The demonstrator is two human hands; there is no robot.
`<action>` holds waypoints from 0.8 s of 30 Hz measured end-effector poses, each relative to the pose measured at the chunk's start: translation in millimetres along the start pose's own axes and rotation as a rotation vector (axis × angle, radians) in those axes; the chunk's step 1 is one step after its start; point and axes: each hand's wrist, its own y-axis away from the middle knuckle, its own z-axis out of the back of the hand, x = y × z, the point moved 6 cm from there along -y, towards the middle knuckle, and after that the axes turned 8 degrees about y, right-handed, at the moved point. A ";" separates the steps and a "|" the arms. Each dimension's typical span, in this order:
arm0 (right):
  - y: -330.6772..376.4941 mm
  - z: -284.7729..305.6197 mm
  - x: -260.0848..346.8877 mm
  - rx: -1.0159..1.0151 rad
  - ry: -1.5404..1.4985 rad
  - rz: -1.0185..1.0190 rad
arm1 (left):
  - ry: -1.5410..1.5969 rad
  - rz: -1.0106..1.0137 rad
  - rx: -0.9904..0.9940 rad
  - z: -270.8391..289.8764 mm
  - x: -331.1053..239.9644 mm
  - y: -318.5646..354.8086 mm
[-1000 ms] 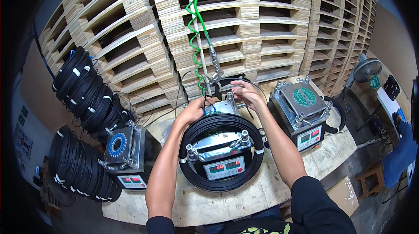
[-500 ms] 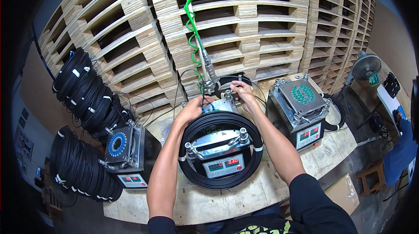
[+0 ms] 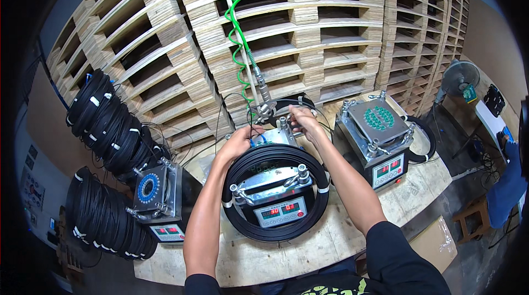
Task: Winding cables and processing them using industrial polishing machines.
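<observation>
My left hand is at the far left of the middle polishing machine's silver top, beside blue connectors. Its fingers are curled together, and what lies between them is hidden. My right hand is raised beside the clamp post at the far right corner. There the thumb and fingers close in a pinch on something too small to make out. A bundled coil of black cable hangs over the machine's front, around its lit red display panel.
Similar machines stand at left and right, holding blue and green connectors. Black cable coils are stacked at far left. A green spiral air hose with a metal nozzle hangs before wooden pallets. A fan stands right.
My right hand has drawn slightly back and left, its fingers more curled. My left hand stays by the blue connectors. The middle display's digits have changed, and the view has shifted slightly.
</observation>
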 end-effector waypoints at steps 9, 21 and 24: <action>1.9 0.5 -4.6 0.027 0.043 0.009 | -0.024 0.037 -0.013 -2.3 -1.4 -1.1; -1.5 -4.4 1.2 0.067 -0.094 0.141 | -0.032 -0.107 -0.060 2.2 3.7 -3.0; -4.6 -5.5 -16.2 0.189 -0.130 0.029 | -0.021 -0.027 -0.059 -7.1 -9.4 -0.4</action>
